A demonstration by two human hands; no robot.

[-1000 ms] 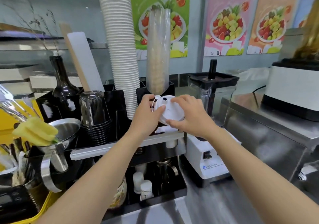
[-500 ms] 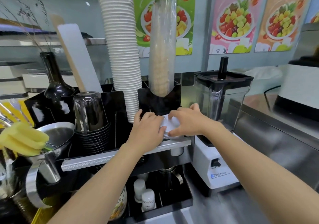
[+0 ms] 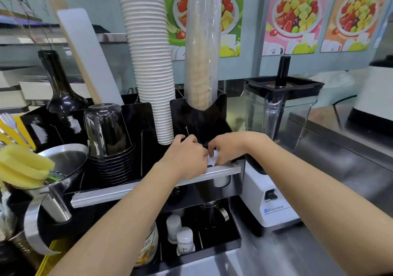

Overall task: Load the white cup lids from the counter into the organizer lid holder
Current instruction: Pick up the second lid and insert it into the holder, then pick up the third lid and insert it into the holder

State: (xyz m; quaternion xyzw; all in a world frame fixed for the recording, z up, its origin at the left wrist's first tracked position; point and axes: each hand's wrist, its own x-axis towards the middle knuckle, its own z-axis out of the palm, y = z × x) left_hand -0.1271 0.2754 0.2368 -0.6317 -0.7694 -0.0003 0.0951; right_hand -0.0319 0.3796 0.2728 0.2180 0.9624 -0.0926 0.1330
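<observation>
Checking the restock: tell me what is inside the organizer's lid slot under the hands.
Only a white lid edge shows between the left hand and right hand; the slot's contents are covered.

The organizer (image 3: 197,118) is glossy black with a silvery front rail (image 3: 148,185). A white lid (image 3: 213,159) shows between the hands. The tall ribbed cup stack (image 3: 148,59) is white. The sponge (image 3: 23,166) at left is yellow; the bottle (image 3: 61,93) is dark. Far posters (image 3: 295,14) show green, pink and orange fruit prints.

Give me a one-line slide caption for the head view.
Both hands, left and right, press white lids into the black organizer.
</observation>
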